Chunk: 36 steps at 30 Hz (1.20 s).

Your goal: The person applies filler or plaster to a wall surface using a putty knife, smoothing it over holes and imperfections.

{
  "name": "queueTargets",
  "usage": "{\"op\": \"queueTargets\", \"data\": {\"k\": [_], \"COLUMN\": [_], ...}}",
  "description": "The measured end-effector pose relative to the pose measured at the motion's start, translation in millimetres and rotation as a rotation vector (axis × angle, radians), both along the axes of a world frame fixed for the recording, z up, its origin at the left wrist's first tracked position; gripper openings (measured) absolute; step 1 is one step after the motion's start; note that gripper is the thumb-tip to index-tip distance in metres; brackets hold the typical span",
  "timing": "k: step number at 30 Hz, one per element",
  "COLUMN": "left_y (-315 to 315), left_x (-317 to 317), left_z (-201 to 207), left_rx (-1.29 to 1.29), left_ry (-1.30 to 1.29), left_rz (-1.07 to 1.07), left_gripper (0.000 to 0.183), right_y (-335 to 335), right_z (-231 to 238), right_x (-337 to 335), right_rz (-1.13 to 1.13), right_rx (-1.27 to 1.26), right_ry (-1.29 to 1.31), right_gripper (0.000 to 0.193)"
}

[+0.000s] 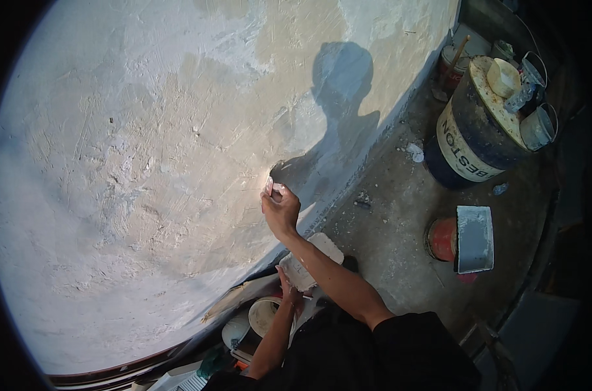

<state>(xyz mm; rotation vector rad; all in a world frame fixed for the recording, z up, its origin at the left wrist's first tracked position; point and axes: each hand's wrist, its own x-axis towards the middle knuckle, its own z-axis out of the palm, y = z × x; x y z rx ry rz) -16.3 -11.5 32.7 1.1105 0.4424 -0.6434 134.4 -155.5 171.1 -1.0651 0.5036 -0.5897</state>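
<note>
Patchily coated wall point(159, 195), beige and white, spans 7 to 1 o'clock. At 6 o'clock, nearest the body, the left hand point(285, 287) supports a plaster-smeared pale board point(322, 247); whether its fingers close on it cannot be told. White bucket point(264, 300) stands just beyond that forearm. Near the dial's centre, the right hand point(281, 212) pinches a small pale tool point(270, 186) at the wall; contact unconfirmed. Farther off, a grey tray point(476, 238) sits against a red bucket point(443, 239) at 3 o'clock; dark drum point(457, 146), pale-banded, at 2.
</note>
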Motion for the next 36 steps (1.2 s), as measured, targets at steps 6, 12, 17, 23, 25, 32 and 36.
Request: {"op": "queueTargets", "data": {"k": [6,12,17,23,25,32,36], "left_y": [8.4,-6.5,-11.4,12.6,14.0,-16.8,-24.0], "left_x": [4.8,4.0,1.6,-0.6,-6.7,10.9,22.3], "left_z": [-7.1,29.2,33.0,-1.3,-7.7,21.8,16.9], "left_rx": [-0.161,-0.125,-0.076,-0.148,-0.121,-0.127,-0.223], "left_ry": [0.093,0.058,0.126,0.084,-0.005,0.066,-0.018], "left_rz": [-0.028,-0.112,-0.104,-0.041,-0.036,-0.05,-0.05], "left_gripper": [0.072,0.077,0.077,0.071,0.068,0.066,0.073], "right_y": [-10.5,-40.9,-29.1,16.7,22.9,-27.7,-119.2], "right_z": [9.3,-46.9,-77.9,-12.4,21.5,25.0,9.4], "right_x": [-39.1,-41.6,-4.4,-7.4,-17.6,-63.9,-114.2], "right_rz": [-0.001,-0.19,-0.154,-0.041,0.019,0.096,0.272], "right_rx": [0.115,0.365,-0.04,-0.002,0.023,0.056,-0.01], "right_ry": [-0.041,0.019,0.257,-0.033,-0.091,-0.057,-0.066], "right_gripper": [0.017,0.018,0.012,0.005,0.008,0.021,0.018]}}
